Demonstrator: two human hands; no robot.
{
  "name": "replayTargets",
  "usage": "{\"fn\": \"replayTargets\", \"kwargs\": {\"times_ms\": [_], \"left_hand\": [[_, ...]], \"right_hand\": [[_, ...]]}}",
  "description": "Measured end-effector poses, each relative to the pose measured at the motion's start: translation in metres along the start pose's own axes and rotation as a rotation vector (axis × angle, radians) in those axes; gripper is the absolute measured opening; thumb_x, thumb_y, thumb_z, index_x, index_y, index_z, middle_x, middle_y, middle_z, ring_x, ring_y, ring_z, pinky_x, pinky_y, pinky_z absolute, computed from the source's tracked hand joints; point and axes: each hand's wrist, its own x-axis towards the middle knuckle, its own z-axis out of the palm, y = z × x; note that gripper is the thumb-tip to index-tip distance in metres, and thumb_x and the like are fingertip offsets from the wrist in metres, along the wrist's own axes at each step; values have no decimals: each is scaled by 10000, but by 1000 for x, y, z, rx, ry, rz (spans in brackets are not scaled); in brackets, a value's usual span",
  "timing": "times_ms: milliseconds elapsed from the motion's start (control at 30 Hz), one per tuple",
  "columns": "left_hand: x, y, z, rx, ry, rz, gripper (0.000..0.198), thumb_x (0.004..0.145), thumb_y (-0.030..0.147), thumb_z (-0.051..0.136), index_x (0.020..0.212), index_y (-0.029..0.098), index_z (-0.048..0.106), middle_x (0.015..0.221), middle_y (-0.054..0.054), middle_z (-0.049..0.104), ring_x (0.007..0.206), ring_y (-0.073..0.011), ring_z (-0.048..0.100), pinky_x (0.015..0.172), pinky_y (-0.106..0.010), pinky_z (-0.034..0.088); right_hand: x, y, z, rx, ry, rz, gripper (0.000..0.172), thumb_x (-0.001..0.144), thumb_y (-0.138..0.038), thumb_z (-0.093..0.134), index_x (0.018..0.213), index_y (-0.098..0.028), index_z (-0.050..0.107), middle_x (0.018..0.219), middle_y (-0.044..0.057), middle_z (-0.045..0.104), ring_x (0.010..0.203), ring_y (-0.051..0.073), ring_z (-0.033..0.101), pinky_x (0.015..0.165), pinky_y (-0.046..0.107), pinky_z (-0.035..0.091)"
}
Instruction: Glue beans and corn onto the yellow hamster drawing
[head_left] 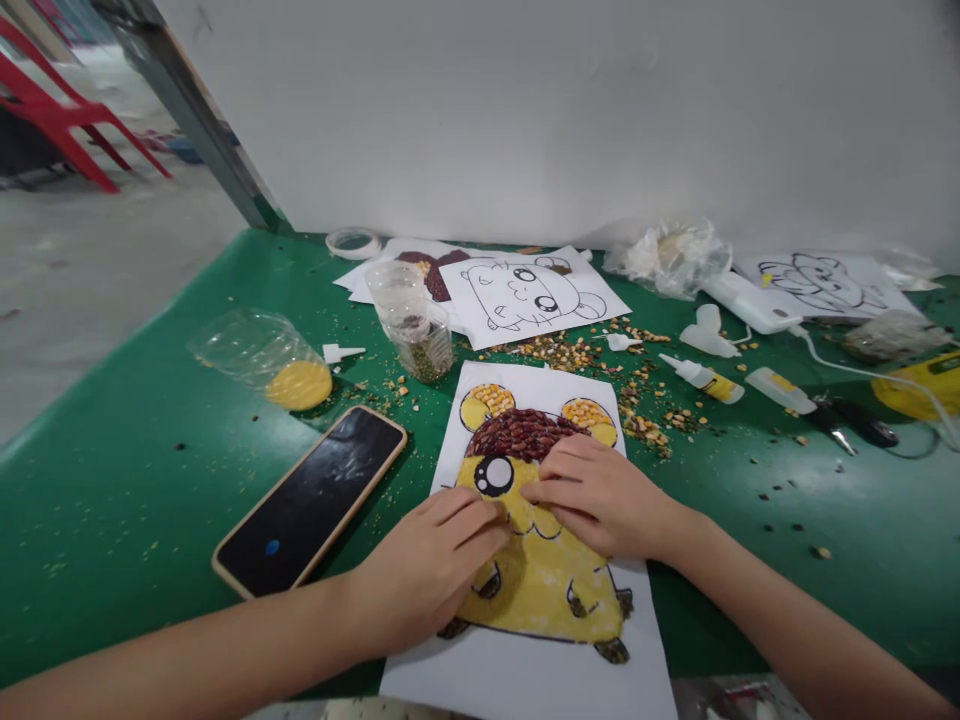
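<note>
A sheet of white paper (420, 675) lies in front of me with a yellow hamster picture (540, 585) on it. Dark red beans (517, 432) cover the top of its head, and yellow corn kernels (491, 398) fill parts of the ears. My left hand (442, 555) rests on the picture's left side below the big eye, its fingers bent and together. My right hand (600, 490) is over the right side of the face, fingers curled with the tips on the picture. Whatever small thing either hand may hold is hidden.
Left of the paper lies a phone (315, 500); beyond it are a clear bottle (244, 345) and a container of green seeds (424, 350). Loose seeds (570, 350), another hamster drawing (517, 300) and glue bottles (705, 380) lie farther back. A white corded device (750, 303) sits right.
</note>
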Motion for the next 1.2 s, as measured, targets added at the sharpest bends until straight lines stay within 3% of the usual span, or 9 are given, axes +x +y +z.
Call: {"fn": "replayTargets", "kwargs": {"times_ms": [233, 433, 600, 1200], "left_hand": [[0, 0, -1, 5, 3, 0, 326, 811, 67, 427, 1111, 149, 524, 1097, -71, 578, 1005, -188, 490, 921, -335, 413], [0, 1, -1, 19, 7, -2, 312, 815, 72, 426, 1101, 144, 528, 1076, -71, 585, 995, -194, 492, 907, -343, 422], [1, 1, -1, 25, 6, 6, 323, 813, 75, 433, 1114, 151, 519, 1087, -73, 582, 1003, -181, 494, 920, -330, 415], [1, 1, 0, 12, 12, -3, 314, 809, 74, 426, 1094, 148, 534, 1087, -72, 586, 998, -190, 495, 907, -339, 424]], "right_hand": [[0, 2, 0, -52, 46, 69, 238, 889, -182, 405, 1009, -177, 610, 862, 66, 582, 851, 185, 459, 771, 343, 367], [2, 0, 1, 14, -4, 18, 220, 889, -193, 410, 990, -182, 606, 846, 54, 578, 820, 170, 459, 749, 321, 363], [4, -3, 4, -25, -1, 101, 256, 901, -175, 364, 1021, -155, 589, 850, 76, 576, 822, 181, 461, 750, 334, 359], [1, -2, 1, 9, 12, 45, 200, 886, -229, 422, 959, -177, 601, 812, 55, 576, 789, 163, 463, 730, 313, 354]]}}
